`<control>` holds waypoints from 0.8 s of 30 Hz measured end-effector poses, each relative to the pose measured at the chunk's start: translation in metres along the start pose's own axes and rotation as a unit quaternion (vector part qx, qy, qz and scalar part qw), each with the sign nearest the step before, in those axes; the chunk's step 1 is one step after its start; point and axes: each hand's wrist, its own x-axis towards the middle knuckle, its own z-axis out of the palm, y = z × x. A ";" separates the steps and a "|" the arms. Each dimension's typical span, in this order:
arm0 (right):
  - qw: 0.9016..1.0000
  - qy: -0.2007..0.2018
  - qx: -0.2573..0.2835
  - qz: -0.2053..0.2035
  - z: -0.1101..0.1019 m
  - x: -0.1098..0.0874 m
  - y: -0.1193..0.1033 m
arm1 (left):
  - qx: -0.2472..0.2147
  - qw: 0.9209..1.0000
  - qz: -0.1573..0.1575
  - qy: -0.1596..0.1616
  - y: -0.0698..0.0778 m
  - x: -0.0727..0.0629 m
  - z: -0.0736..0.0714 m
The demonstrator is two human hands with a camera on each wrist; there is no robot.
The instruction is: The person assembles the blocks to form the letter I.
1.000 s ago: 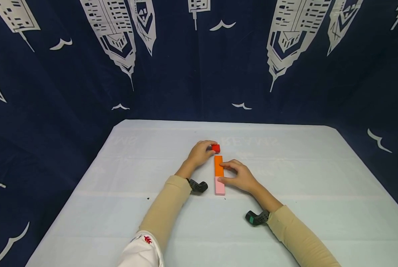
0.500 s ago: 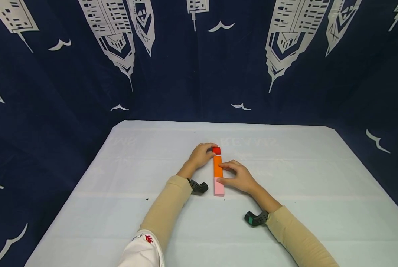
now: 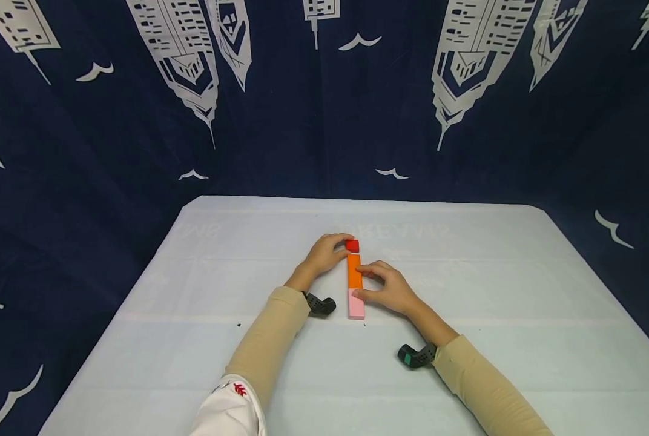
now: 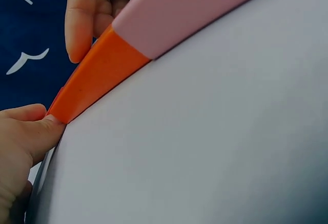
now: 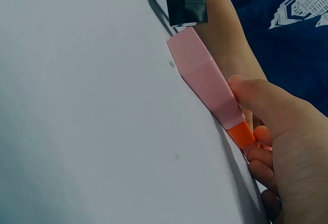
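Observation:
In the head view, a red block (image 3: 353, 246), an orange block (image 3: 353, 274) and a pink block (image 3: 356, 308) form a straight row away from the person. The orange and pink blocks meet end to end; only a narrow gap at most shows between red and orange. My left hand (image 3: 323, 255) pinches the red block between thumb and fingers at the far end. From the right, my right hand (image 3: 392, 289) touches the row, its index finger at the orange block and its thumb at the pink one. In the left wrist view, the left thumb lies by the far tip of the orange block (image 4: 100, 75).
A white-covered table (image 3: 466, 272) lies under the blocks. Behind it hangs a dark blue cloth (image 3: 324, 139) with pale building and bird prints. Each wrist wears a black camera (image 3: 321, 305). A small dark speck lies left of the left forearm (image 3: 267, 345).
The left hand has brought the red block slightly nearer the person, narrowing its gap to the orange block. The right hand and the other two blocks hold still.

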 end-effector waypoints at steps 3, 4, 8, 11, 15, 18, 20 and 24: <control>1.000 0.002 0.006 0.000 0.000 0.001 -0.001 | -0.008 1.000 -0.004 -0.004 -0.002 -0.003 -0.003; 1.000 0.004 0.011 0.001 0.000 0.001 -0.001 | -0.011 1.000 -0.005 -0.002 -0.002 -0.004 -0.004; 1.000 0.007 0.029 0.007 -0.001 0.002 -0.002 | -0.008 1.000 0.002 0.013 -0.007 -0.010 -0.008; 0.999 0.008 0.046 0.022 -0.002 0.003 -0.001 | -0.004 1.000 0.009 0.019 -0.007 -0.016 -0.013; 0.997 0.009 0.060 0.044 -0.005 0.003 -0.001 | 0.006 1.000 -0.003 0.007 -0.006 -0.023 -0.020; 0.996 0.005 0.065 0.057 -0.013 0.001 -0.013 | 0.020 1.000 -0.008 0.008 -0.008 -0.031 -0.025; 0.996 0.004 0.063 0.062 -0.019 -0.001 -0.019 | 0.025 1.000 -0.004 0.017 -0.011 -0.037 -0.029; 0.996 0.011 0.051 0.070 -0.033 -0.007 -0.011 | 0.026 0.999 0.003 0.030 -0.016 -0.050 -0.037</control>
